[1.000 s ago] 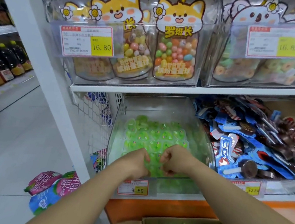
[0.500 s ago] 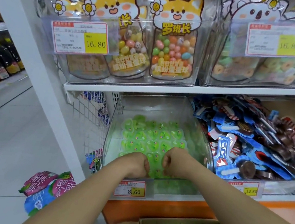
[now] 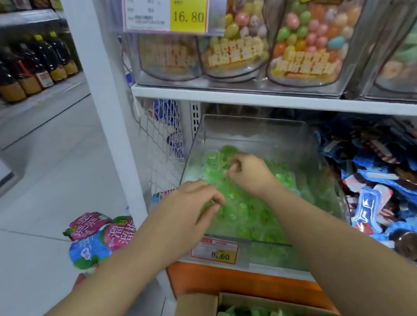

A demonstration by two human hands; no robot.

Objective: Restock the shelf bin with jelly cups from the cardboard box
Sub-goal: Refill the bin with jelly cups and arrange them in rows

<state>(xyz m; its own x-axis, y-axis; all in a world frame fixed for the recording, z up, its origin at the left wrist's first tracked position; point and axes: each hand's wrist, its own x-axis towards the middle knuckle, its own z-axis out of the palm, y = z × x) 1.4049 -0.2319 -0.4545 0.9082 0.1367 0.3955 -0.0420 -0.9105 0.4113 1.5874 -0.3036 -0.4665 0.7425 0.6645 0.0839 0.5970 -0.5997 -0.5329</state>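
Green jelly cups [image 3: 247,214] fill the floor of the clear shelf bin [image 3: 257,132]. The right hand [image 3: 248,174] reaches to the bin's back left, its grip bent down into the cups; whether it pinches one I cannot tell. The left hand [image 3: 191,208] is at the bin's front left corner, its grip loosely curled, fingertips on the cups. Below the bin stands the open cardboard box [image 3: 194,314], holding more cups. Blue-wrapped sweets [image 3: 393,194] lie right of the bin.
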